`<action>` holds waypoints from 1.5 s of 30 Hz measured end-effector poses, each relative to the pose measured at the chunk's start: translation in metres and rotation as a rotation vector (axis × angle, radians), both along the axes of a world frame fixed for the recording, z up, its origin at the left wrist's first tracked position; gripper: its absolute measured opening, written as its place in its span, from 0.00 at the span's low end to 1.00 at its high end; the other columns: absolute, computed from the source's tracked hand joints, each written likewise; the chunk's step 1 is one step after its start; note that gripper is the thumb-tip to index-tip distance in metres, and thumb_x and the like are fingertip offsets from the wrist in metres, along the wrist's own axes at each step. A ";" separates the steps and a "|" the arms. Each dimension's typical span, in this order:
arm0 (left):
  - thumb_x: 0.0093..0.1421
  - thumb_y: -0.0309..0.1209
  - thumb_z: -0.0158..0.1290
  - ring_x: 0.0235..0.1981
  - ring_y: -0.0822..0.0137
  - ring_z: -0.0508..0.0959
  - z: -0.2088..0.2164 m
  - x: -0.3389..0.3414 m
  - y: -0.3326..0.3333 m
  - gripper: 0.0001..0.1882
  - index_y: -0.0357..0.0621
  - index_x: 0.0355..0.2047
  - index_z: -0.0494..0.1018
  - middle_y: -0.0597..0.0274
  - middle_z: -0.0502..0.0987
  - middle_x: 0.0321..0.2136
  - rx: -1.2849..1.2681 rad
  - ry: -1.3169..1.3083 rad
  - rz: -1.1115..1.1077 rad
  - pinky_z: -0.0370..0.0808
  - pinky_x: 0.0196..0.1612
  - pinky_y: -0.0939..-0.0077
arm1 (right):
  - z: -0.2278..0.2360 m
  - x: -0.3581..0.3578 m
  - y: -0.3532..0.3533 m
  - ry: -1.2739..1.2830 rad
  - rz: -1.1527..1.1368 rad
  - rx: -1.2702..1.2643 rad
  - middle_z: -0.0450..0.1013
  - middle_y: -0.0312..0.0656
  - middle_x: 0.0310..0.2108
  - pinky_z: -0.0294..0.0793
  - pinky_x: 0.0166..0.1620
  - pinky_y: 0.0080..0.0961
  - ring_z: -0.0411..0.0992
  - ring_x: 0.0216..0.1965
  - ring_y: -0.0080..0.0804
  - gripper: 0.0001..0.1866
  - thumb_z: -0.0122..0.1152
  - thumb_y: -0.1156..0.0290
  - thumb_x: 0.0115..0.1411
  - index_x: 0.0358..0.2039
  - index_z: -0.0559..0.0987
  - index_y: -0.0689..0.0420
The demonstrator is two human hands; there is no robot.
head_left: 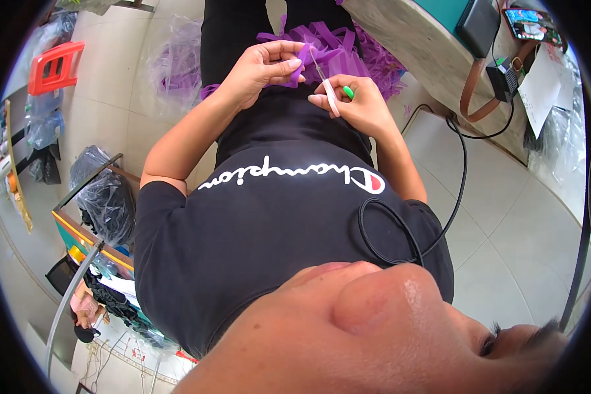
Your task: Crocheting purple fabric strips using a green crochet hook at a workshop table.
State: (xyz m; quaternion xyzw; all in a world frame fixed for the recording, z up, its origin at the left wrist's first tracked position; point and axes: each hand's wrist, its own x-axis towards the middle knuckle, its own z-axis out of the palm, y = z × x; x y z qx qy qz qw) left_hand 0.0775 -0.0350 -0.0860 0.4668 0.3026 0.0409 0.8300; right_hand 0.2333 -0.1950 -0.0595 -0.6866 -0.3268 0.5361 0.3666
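Note:
My left hand (266,69) pinches a purple fabric strip (302,64) between thumb and fingers above my lap. In my right hand (354,102) is a seam ripper (329,94) with a pale pink handle, its thin metal tip meeting the strip by the left fingertips. A bright green piece (348,92) pokes out between the right fingers; whether it belongs to the tool I cannot tell. Beyond both hands, a heap of purple strips (354,64) lies over my dark trousers and spills to the right.
A clear plastic bag (177,69) with purple strips lies on the tiled floor at left, near a red plastic stool (56,67). At right, a ledge (427,46) carries a black case (477,27), with a brown strap and black cable nearby. Another person (85,308) is at far lower left.

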 end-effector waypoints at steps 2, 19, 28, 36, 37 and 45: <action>0.59 0.30 0.58 0.35 0.66 0.81 -0.001 0.001 -0.002 0.21 0.34 0.51 0.69 0.58 0.77 0.38 0.001 0.002 0.013 0.78 0.43 0.75 | 0.000 -0.003 0.001 -0.094 0.016 0.041 0.69 0.31 0.15 0.64 0.24 0.14 0.66 0.19 0.13 0.11 0.71 0.68 0.51 0.28 0.80 0.62; 0.60 0.24 0.54 0.36 0.71 0.79 -0.002 0.008 -0.014 0.19 0.36 0.53 0.70 0.63 0.75 0.34 0.078 -0.050 0.156 0.78 0.43 0.77 | -0.002 -0.020 0.005 -0.238 -0.081 0.095 0.71 0.34 0.15 0.68 0.26 0.17 0.67 0.19 0.14 0.12 0.70 0.68 0.51 0.27 0.80 0.63; 0.60 0.23 0.54 0.36 0.70 0.79 -0.001 0.008 -0.015 0.18 0.36 0.52 0.70 0.63 0.74 0.34 0.060 -0.064 0.163 0.79 0.45 0.75 | -0.001 -0.020 0.004 -0.162 -0.097 0.083 0.71 0.34 0.15 0.68 0.26 0.17 0.66 0.19 0.15 0.11 0.70 0.68 0.50 0.28 0.80 0.63; 0.60 0.23 0.54 0.35 0.70 0.79 0.001 0.008 -0.015 0.18 0.36 0.52 0.70 0.64 0.74 0.33 0.053 -0.038 0.159 0.79 0.44 0.75 | -0.002 -0.018 0.005 -0.178 -0.081 0.066 0.71 0.33 0.14 0.67 0.26 0.17 0.66 0.19 0.15 0.13 0.71 0.65 0.50 0.29 0.81 0.63; 0.60 0.23 0.54 0.35 0.70 0.79 0.001 0.008 -0.016 0.18 0.36 0.52 0.70 0.64 0.74 0.33 0.052 -0.038 0.159 0.79 0.44 0.75 | -0.003 -0.019 0.005 -0.184 -0.091 0.070 0.71 0.33 0.14 0.67 0.25 0.17 0.67 0.19 0.15 0.13 0.71 0.65 0.50 0.29 0.81 0.63; 0.58 0.25 0.57 0.34 0.69 0.80 -0.006 0.006 -0.017 0.20 0.36 0.51 0.71 0.63 0.76 0.33 0.071 -0.051 0.149 0.79 0.40 0.78 | -0.001 -0.019 0.007 -0.245 -0.111 0.060 0.71 0.33 0.15 0.67 0.25 0.17 0.66 0.19 0.14 0.13 0.70 0.67 0.50 0.31 0.81 0.63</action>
